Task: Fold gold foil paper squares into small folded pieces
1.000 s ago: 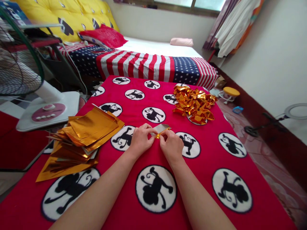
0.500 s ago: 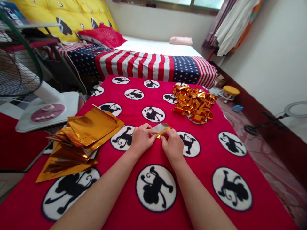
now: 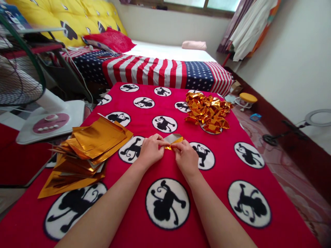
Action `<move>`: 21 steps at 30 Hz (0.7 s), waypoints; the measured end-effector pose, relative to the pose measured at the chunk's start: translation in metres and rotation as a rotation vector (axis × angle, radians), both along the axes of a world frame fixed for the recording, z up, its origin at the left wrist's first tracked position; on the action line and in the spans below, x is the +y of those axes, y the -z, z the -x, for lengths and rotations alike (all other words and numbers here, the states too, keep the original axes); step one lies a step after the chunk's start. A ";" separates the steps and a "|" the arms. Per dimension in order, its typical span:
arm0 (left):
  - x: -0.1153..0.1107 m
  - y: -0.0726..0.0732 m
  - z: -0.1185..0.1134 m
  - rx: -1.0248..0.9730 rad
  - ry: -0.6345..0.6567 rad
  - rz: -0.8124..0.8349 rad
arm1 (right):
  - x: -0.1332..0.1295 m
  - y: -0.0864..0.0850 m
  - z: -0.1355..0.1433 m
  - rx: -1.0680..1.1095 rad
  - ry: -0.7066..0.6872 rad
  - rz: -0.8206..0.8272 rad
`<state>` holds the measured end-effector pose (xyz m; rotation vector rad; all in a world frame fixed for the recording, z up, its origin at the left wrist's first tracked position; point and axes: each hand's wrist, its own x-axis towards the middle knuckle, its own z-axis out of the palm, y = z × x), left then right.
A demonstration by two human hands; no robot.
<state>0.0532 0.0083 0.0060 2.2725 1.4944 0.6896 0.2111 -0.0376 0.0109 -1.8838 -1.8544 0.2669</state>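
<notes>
your left hand (image 3: pixel 152 148) and right hand (image 3: pixel 187 157) pinched foil (image 3: pixel 178 140) at its near edge, fingers nearly closed | between cloth's (image 3: pixel 162 169) side edges | seemed light, crease-prone; edges suited gripping

Open far cloth (image 3: pixel 143 120) between paper stack (image 3: pixel 99 139) (left) and foil heap (image 3: pixel 208 112)

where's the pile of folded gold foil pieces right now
In the head view, the folded foil pile lies at the red cloth's far right, beyond the right hand.
</notes>
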 end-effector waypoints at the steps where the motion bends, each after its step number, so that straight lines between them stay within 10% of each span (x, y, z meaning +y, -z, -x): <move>1: 0.000 0.000 0.000 0.000 0.002 0.002 | -0.001 0.000 0.001 -0.017 0.004 -0.002; 21: 0.002 0.008 0.020 -0.356 0.064 -0.079 | 0.015 0.000 -0.008 -0.066 -0.055 -0.035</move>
